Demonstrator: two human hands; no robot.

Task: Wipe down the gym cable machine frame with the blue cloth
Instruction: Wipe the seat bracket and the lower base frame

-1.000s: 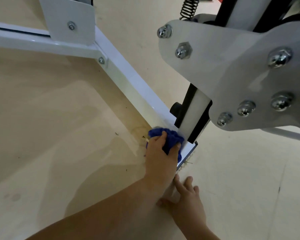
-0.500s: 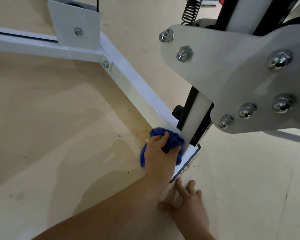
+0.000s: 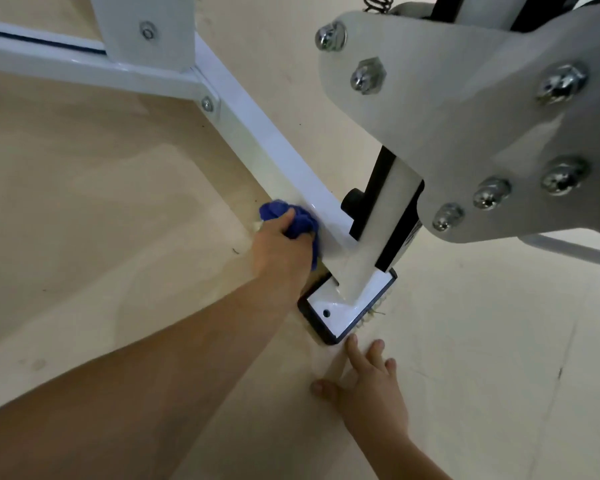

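Left hand fingers clamp blue cloth on frame — right hand fingers straight, apart.

The left hand is sliding the blue cloth off the foot plate and up along the side of the white floor rail, leaving the plate's top uncovered.

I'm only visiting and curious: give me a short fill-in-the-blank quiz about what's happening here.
1. The left hand grips a ____ cloth.
2. The right hand rests open on the ____.
3. The frame bar that the cloth touches is painted ____.
Missing words: blue; floor; white.
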